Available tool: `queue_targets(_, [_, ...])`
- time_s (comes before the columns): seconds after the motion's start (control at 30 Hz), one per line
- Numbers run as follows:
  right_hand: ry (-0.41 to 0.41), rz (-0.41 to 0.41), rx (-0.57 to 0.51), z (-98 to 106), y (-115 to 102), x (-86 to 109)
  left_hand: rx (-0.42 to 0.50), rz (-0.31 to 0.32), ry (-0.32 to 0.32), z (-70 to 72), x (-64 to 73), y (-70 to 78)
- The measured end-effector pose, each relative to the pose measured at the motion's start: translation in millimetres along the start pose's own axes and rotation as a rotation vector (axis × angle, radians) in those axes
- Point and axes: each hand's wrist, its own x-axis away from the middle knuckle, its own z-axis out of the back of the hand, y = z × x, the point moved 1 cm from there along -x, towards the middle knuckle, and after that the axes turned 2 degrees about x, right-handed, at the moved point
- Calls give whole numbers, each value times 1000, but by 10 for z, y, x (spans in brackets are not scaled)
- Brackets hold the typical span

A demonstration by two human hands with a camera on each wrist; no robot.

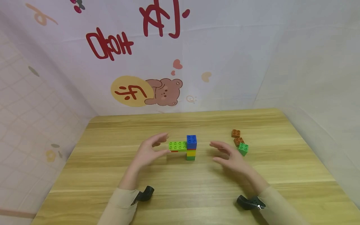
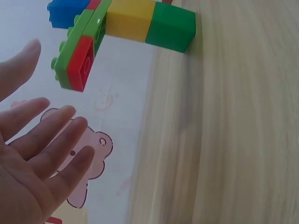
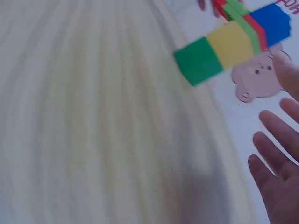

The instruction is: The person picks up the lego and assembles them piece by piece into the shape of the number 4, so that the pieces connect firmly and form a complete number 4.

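Note:
A small tower of toy building bricks stands upright on the table. It has a green brick (image 2: 172, 27) at the bottom, a yellow brick (image 2: 131, 19) above it, then a long light green plate (image 1: 177, 146), a thin red layer (image 3: 257, 31) and a blue brick (image 1: 191, 142) on top. The plate juts out to the left, with a red piece (image 2: 80, 64) under its free end. My left hand (image 1: 149, 152) is beside that end, fingers spread and holding nothing. To the tower's right, my right hand (image 1: 232, 157) hovers apart from it, fingers loosely bent around nothing.
Two brown bricks (image 1: 236, 133) and a loose green brick (image 1: 243, 149) lie on the wooden table (image 1: 180, 193), just beyond my right hand. A white printed cloth (image 1: 225, 50) hangs behind the table's back edge.

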Motion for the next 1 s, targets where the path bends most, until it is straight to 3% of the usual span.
queue_targets(0.1, [-5, 13, 90, 140, -9, 49, 14, 23, -21, 24, 15, -30])
queue_targets(0.27, [-2, 41, 134, 389, -7, 132, 111, 67, -33, 41, 32, -77])
queue_targets(0.57, [140, 21, 294, 732, 116, 256, 229, 135, -37, 6, 43, -184])
queue_targets(1.0, [157, -90, 284, 873, 359, 399, 272, 168, -32, -75, 23, -213])
